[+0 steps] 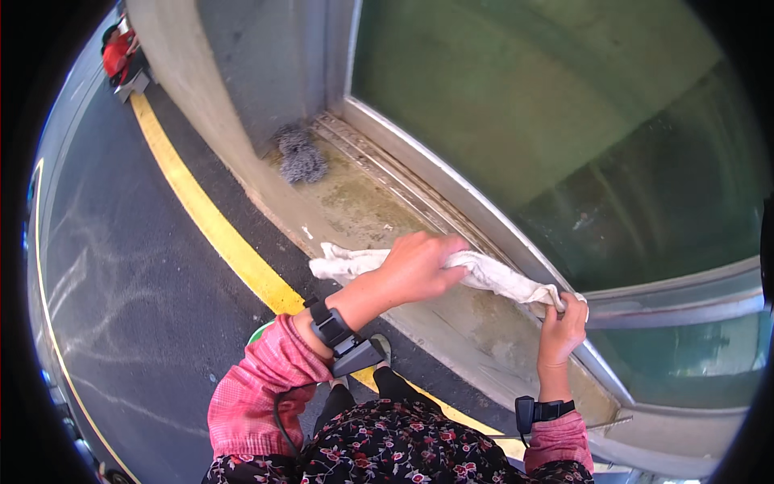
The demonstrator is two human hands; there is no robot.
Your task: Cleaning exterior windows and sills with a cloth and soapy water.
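A white cloth (499,279), bunched into a long twisted strip, stretches between my hands above a concrete window ledge. My left hand (423,263) is closed around the cloth near its middle, and a loose end hangs out past it to the left. At the cloth's right end, my right hand (563,320) pinches it close to the metal window frame. A grey fluffy mop head or duster (301,156) lies on the ledge near the wall corner, away from both hands.
The large glass window (544,145) rises behind a dirty sliding track (399,181). Below the ledge (363,199) runs asphalt with a yellow painted line (205,206). Part of a green round object (261,331) shows by my left sleeve. A person in red (120,54) sits far off at upper left.
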